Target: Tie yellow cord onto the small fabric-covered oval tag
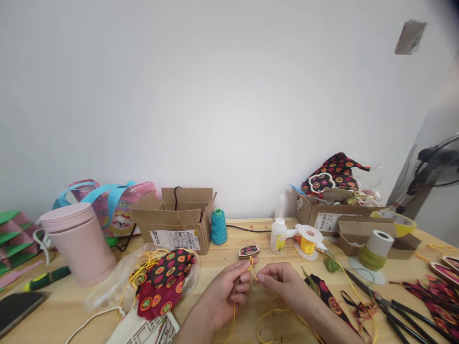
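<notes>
My left hand (231, 285) is closed around yellow cord near the middle of the table. Just beyond its fingertips sits a small fabric-covered pendant (249, 251), dark with a patterned face and a pale edge. A loop of yellow cord (252, 265) runs from the pendant's lower edge to my fingers. My right hand (281, 281) pinches an end of that cord between thumb and forefinger, a little to the right. Loose lengths of the cord trail below both hands onto the wood. What lies inside my left palm is partly hidden.
Behind stand a teal thread cone (219, 227), a glue bottle (278, 235) and a yellow cord spool (307, 240). Black-handled scissors (394, 306) lie at right beside patterned fabric scraps (330, 298). At left are a cardboard box (172, 222), a pink cup (77, 243) and patterned cloth (167, 282).
</notes>
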### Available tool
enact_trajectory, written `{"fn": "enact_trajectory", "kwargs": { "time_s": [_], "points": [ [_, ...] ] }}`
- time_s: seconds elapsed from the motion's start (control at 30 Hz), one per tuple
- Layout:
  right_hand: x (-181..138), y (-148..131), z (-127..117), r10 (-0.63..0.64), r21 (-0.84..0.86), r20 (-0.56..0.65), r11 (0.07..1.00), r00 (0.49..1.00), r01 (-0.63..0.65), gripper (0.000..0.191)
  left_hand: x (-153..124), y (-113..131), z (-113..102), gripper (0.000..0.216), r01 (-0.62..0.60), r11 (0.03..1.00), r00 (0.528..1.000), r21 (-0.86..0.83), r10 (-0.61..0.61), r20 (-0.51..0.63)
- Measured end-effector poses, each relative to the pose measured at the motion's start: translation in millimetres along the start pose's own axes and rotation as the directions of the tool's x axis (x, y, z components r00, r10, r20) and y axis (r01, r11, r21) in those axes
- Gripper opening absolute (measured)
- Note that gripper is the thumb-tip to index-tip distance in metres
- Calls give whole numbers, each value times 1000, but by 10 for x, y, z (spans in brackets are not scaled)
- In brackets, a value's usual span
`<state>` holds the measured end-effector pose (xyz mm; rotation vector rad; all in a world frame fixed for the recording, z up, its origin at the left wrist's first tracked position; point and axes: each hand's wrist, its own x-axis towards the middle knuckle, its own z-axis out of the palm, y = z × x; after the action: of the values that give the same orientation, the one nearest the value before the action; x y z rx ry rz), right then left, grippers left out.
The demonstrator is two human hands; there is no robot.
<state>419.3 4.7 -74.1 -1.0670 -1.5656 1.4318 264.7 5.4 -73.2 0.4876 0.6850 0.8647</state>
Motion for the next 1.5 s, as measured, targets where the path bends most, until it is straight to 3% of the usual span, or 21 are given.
{"fn": "enact_trajectory", "kwargs": {
  "time_s": [0.23,0.5,0.67,0.9,1.17,1.33,1.4,1.5],
  "points": [
    [-4,-51,-36,74,45,-29,996,997,-73,50,10,5,11,23,-46,996,998,73,49,-46],
    [25,-15,-27,-41,-40,-123,999,992,36,44,-18,42,13,16,-39,999,999,-34,38,-30],
    [20,38,10,-77,-67,-72,995,994,72,40,-33,5,51,18,19,998,999,-65,-22,-44],
    [-19,32,73,-116,-73,-29,991,993,113,31,-3,-45,45,9,-42,998,992,-43,37,-118],
    [-17,89,-3,-225,-443,-101,883,969,158,18,-28,-76,88,9,-124,990,982,67,132,-132],
    [-50,4,17,-436,-665,-175,713,883,221,15,-18,-63,125,9,-203,972,968,120,218,-125],
    [-58,-13,56,-377,-684,-171,710,910,166,13,-14,-67,138,11,-220,967,970,132,230,-72],
    [-33,36,82,-236,-622,-186,780,954,71,21,-7,-85,136,12,-217,962,973,164,226,-36]
  ]
}}
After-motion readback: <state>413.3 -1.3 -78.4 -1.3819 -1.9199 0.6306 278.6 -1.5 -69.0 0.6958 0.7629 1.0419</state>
